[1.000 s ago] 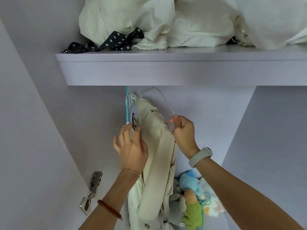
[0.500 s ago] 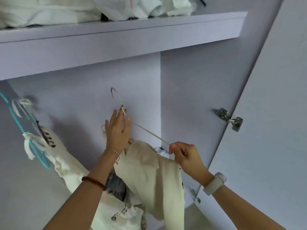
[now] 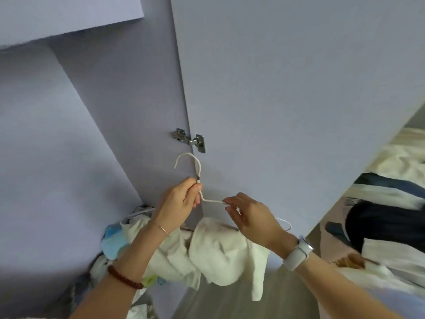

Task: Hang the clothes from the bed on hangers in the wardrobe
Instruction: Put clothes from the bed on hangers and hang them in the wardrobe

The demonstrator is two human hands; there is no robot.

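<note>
Clear of the wardrobe interior since the earlier frame, the wire hanger sits at centre: left hand pinches its neck, right hand pinches the arm at four o'clock (light, springy; soft cream garment draped below).

At the right edge I see the bed, covered with pale, rumpled bedding. Dark clothes lie directly on it, with a white garment just beside them at the near side. Below the open wardrobe door I see a strip of grey floor; what rests on it I cannot tell.
</note>
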